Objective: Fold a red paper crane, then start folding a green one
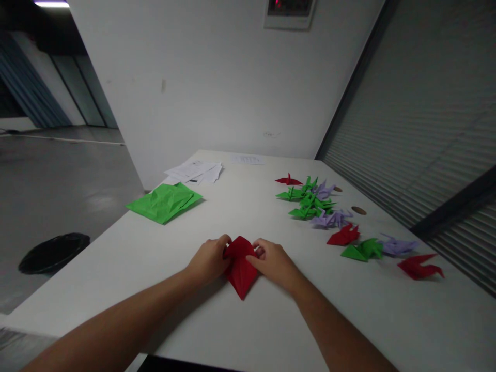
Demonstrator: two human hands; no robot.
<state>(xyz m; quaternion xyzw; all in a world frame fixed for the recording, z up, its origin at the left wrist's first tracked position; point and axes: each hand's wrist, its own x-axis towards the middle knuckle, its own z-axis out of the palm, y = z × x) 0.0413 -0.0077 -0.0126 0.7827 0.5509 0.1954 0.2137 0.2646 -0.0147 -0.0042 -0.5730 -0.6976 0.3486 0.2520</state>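
Note:
A partly folded sheet of red origami paper [241, 274] lies on the white table, its lower end coming to a point toward me. My left hand [209, 260] grips its left edge, with the fingers curled and partly hidden behind the paper. On the other side, my right hand [273, 262] pinches the right edge, the thumb resting on top of the sheet. The upper part of the paper stands slightly raised between both hands, and creases run down toward the lower point.
Folded green cranes [308, 206], purple cranes [397, 245] and red cranes [420, 266] lie along the right of the table [240, 206]. Green paper sheets [165, 201] and printed papers [196, 170] sit at the left. A black-lined bin [54, 253] stands on the floor.

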